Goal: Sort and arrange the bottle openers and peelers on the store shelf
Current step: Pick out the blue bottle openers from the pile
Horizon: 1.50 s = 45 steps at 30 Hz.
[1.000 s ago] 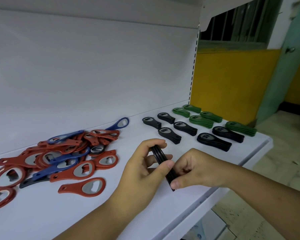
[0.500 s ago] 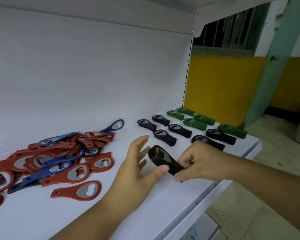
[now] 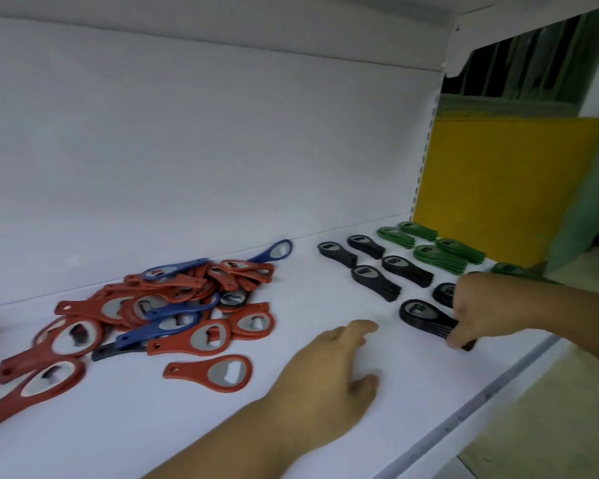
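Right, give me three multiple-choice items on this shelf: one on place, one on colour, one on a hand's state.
1. Where is the black stack that the right hand grips?
A. On the red pile
B. Near the front edge of the shelf, ahead of the other black stacks
C. Behind the green ones

2. What colour are the corner stacks at the back right?
A. Red
B. Blue
C. Green

3. The left hand is
A. open, holding nothing
B. gripping a red opener
C. pinching a blue opener

Answers: 1 B, it lies nearest the edge; 2 C, green beside the yellow wall; 3 A, relaxed fingers hold nothing.
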Available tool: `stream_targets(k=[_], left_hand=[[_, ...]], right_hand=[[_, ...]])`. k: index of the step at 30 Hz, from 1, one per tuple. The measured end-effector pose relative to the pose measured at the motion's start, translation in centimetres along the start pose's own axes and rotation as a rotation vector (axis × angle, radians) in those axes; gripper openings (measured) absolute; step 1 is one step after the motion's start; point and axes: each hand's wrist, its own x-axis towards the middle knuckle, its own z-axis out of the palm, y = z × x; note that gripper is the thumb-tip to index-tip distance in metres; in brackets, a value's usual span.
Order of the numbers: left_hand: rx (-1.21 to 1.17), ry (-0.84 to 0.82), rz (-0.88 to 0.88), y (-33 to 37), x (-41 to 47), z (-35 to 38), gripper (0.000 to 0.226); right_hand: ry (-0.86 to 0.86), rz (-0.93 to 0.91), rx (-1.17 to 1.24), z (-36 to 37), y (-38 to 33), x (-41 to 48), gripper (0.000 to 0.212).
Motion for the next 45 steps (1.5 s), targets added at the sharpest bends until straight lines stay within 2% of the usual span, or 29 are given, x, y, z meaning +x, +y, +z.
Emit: stream_targets(k=[1, 3, 5, 6, 8, 10, 12, 15, 17, 20, 22, 25, 27, 29, 32, 35, 38, 40, 43, 45], left_hand=[[0.025, 0.011, 0.014, 0.1, 0.0, 0.0, 0.051], [0.079, 0.035, 0.021, 0.0, 0.1, -0.2, 0.045], [0.115, 0.075, 0.009, -0.3, 0.3, -0.6, 0.038], [0.130, 0.104, 0.002, -0.6, 0.4, -0.9, 0.035], [0.178, 0.168, -0.043, -1.6, 0.9, -1.7, 0.032], [0.246, 0.230, -0.151, -3.1, 1.6, -2.7, 0.032], [0.362, 0.273, -0.236, -5.2, 2.3, -4.0, 0.035], [0.534, 0.278, -0.284, -9.0, 2.3, -5.8, 0.045], [0.596, 0.235, -0.391, -11.3, 1.3, -7.3, 0.048], [0.597, 0.192, -0.532, -13.5, -0.6, -9.3, 0.048], [0.590, 0.184, -0.525, -14.0, -2.1, -10.2, 0.045], [0.591, 0.221, -0.522, -14.9, -5.2, -11.4, 0.043], [0.561, 0.322, -0.526, -15.6, -7.2, -12.2, 0.040], [0.458, 0.461, -0.559, -15.7, -8.8, -13.0, 0.032], [0.472, 0.594, -0.633, -15.5, -10.6, -13.9, 0.030], [0.516, 0.705, -0.742, -15.4, -11.8, -14.7, 0.025], [0.535, 0.783, -0.884, -15.0, -12.7, -15.3, 0.015], [0.548, 0.752, -0.901, -14.3, -13.1, -15.4, 0.009], [0.600, 0.529, -0.709, -12.8, -13.0, -14.9, 0.006], [0.635, 0.371, -0.580, -11.7, -12.2, -14.2, 0.013]], right_hand=[[0.010, 0.019, -0.025, -0.1, 0.0, 0.1, 0.065], [0.142, 0.003, -0.038, -0.6, -0.3, 0.0, 0.060], [0.302, -0.089, 0.123, -0.9, -1.4, 0.1, 0.039], [0.322, -0.143, 0.229, -0.7, -2.4, 0.1, 0.031], [0.273, -0.260, 0.339, 0.3, -4.5, 1.0, 0.020], [0.188, -0.335, 0.429, 1.5, -6.9, 2.9, 0.027], [0.155, -0.379, 0.511, 2.5, -9.6, 5.3, 0.018], [0.247, -0.496, 0.437, 2.9, -14.3, 8.0, 0.042], [0.326, -0.583, 0.420, 3.0, -17.4, 9.2, 0.061], [0.270, -0.668, 0.393, 2.8, -21.0, 10.6, 0.072], [0.272, -0.672, 0.334, 2.7, -22.6, 11.2, 0.064], [0.430, -0.658, 0.411, 2.9, -23.4, 11.7, 0.043], [0.509, -0.625, 0.515, 3.2, -23.4, 11.9, 0.029], [0.511, -0.575, 0.610, 3.1, -23.2, 12.2, 0.019], [0.483, -0.558, 0.805, 3.1, -22.8, 12.8, 0.009], [0.461, -0.534, 1.024, 2.9, -22.4, 12.9, 0.009], [0.492, -0.495, 1.003, 2.7, -22.0, 13.2, 0.006], [0.497, -0.452, 0.930, 2.7, -21.6, 13.4, 0.004], [0.440, -0.426, 0.895, 2.5, -21.2, 13.4, 0.008], [0.403, -0.443, 0.877, 2.4, -21.3, 13.2, 0.012]])
